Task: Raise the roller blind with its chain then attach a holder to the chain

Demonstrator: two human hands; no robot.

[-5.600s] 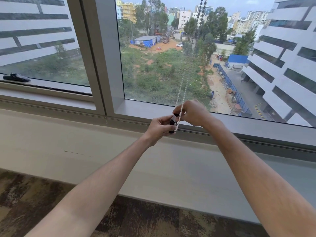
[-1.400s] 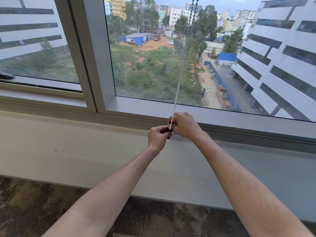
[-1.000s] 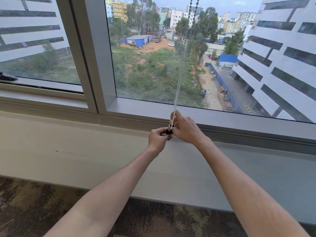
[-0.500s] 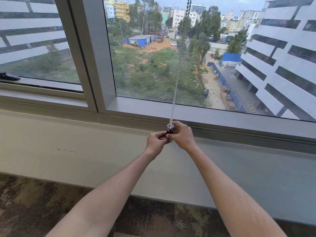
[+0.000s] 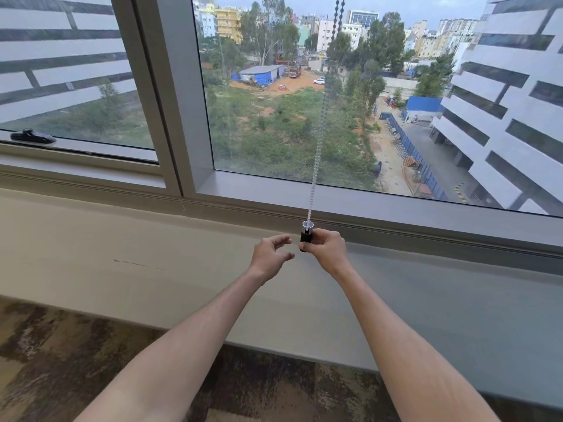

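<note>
Grey-framed window (image 5: 195, 166) fills the far wall, city and green lot beyond the glass; pale ledge (image 5: 122, 239) runs under it, mottled dark carpet (image 5: 61, 360) at the near edge. Person stands facing the glass, 2 bare forearms stretched forward. Bead chain (image 5: 316, 153) hangs taut, near vertical, from the top of the view down to the right hand (image 5: 327, 249), its 2 strands close together, dark against the sky and pale lower down. Holder (image 5: 306, 234), a small black piece with a clear top, sits at the chain's bottom end, the beads running into that clear top. Right hand grips the holder's lower part, fingers curled round it, thumb side toward the left hand; the clear top stands free just above the fingers. Left hand (image 5: 271, 254) is just beside the right, to its left and a touch lower, holding nothing: fingers loosely bent, thumb and forefinger parted with a narrow gap between them, tips pointing at the holder but not touching it. Both hands are in front of the lower window rail. Far to the left of the left hand, a black window handle (image 5: 32, 136) lies on the other pane's frame. Whether the holder is fully clipped onto the chain cannot be told.
</note>
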